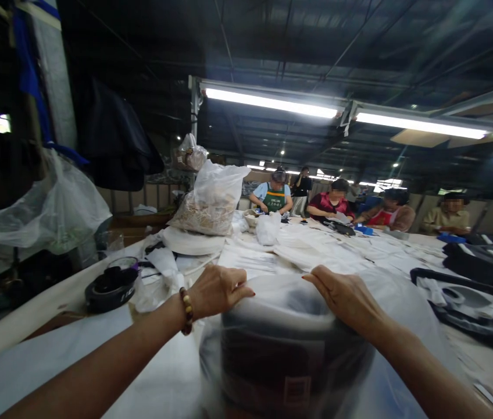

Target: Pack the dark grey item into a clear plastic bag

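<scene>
In front of me on the table stands a dark, rounded item (268, 355), possibly a handbag, with a pale square mark low on its front. A translucent plastic bag (281, 284) encloses it. My left hand (218, 290), with a beaded bracelet at the wrist, pinches the plastic at the upper left. At the upper right, my right hand (343, 291) grips the plastic between thumb and fingers. Some blur hides the item's finer details.
A black round container (111, 288) sits at left. Beyond it stands a full clear sack (209, 201). Black straps and bags (473, 297) lie at right. Several people sit across the table, one in a green apron (275, 199). A plastic bag (50, 203) hangs at left.
</scene>
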Available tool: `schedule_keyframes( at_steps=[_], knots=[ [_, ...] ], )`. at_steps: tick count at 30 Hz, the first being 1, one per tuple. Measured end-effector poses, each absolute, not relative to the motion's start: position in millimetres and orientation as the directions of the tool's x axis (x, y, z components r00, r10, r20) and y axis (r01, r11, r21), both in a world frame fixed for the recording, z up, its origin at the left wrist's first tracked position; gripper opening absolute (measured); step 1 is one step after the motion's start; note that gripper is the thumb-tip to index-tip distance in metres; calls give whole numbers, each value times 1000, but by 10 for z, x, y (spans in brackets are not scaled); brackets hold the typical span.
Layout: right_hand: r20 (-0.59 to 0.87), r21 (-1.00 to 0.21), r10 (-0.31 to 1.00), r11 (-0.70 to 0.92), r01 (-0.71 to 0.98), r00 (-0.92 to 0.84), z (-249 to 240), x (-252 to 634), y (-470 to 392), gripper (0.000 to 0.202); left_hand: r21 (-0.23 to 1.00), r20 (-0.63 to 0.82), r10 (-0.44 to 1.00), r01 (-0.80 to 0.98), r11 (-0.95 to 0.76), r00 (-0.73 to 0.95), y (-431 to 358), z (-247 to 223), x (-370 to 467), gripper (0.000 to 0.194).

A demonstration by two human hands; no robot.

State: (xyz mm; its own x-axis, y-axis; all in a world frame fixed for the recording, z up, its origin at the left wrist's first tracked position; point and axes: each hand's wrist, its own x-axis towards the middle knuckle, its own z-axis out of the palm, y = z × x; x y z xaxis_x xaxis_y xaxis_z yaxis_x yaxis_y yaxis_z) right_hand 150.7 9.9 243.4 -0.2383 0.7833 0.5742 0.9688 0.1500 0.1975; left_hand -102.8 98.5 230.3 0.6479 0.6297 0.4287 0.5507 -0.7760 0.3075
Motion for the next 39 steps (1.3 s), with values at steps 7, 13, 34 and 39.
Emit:
schedule_keyframes(
  at_steps=[7, 13, 34, 39],
  knots=[
    [583, 218, 777, 133, 967, -238, 2412, 1503, 110, 35, 321, 326, 726, 652, -687, 605, 937, 2450, -1047, 36],
    [576, 208, 785, 132, 969, -231, 2408, 1506, 95, 32, 274, 275, 787, 739, -615, 552, 835, 2550, -967, 27],
    [591, 193, 767, 169, 967, -252, 2427, 1380, 34, 22, -3, 377, 688, 743, -669, 621, 656, 2500, -750, 12],
    [613, 129, 759, 179, 975, -220, 2398, 1412, 35, 23, -73, 604, 511, 680, -729, 612, 787, 2247, -752, 26]
  ],
)
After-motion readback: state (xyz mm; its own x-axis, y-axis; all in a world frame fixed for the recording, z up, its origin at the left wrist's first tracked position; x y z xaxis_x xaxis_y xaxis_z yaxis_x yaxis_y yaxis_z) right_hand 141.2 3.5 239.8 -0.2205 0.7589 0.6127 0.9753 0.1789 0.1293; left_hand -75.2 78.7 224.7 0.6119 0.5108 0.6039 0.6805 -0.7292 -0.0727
